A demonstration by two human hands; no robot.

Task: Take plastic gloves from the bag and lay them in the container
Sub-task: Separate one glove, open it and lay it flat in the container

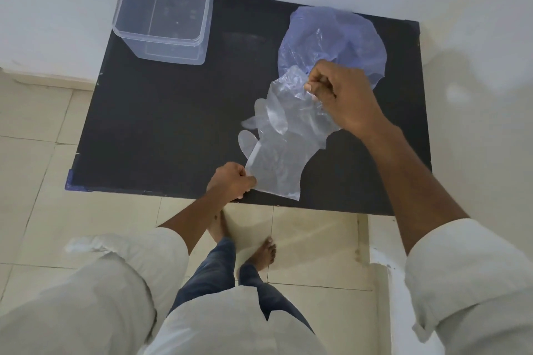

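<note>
Gloves (277, 135): clear, stretched near-left to far-right between hands. Left hand (232, 180) pinches cuff; right hand (337, 95) pinches far end, by bag (334, 40). Container (161, 20): far-left, left hand nearer.

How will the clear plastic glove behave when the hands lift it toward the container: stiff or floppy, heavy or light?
The glove will probably be floppy: it hangs wrinkled between the left hand and right hand. It is likely very light, being thin and see-through. It may cling or drift when released over the container.
</note>
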